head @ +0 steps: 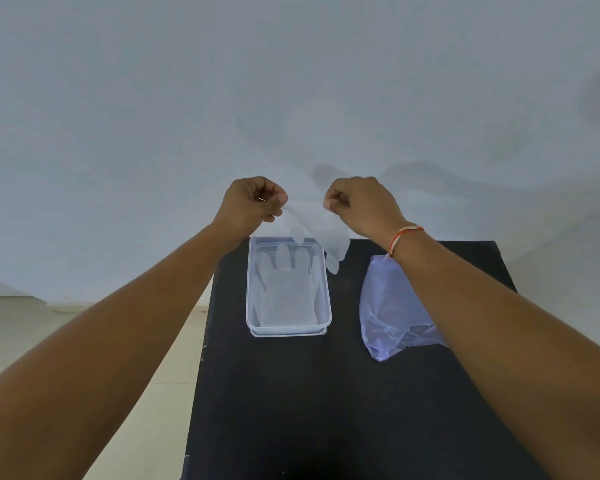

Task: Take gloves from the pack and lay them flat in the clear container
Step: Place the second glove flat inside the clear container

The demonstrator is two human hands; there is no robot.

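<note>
A thin see-through glove (321, 233) hangs in the air above the far end of the clear container (328, 306). My left hand (253, 200) pinches its cuff on the left and my right hand (359, 206) pinches it on the right, with the glove's fingers drooping toward the container's far right corner. Another clear glove (286, 289) lies flat inside the container, fingers pointing away from me. The glove pack (388, 306), a bluish plastic bag, lies to the right of the container, partly under my right forearm.
The container and pack rest on a black table (291, 393) whose left edge runs near my left forearm. A pale wall fills the background, and light floor shows to the left of the table.
</note>
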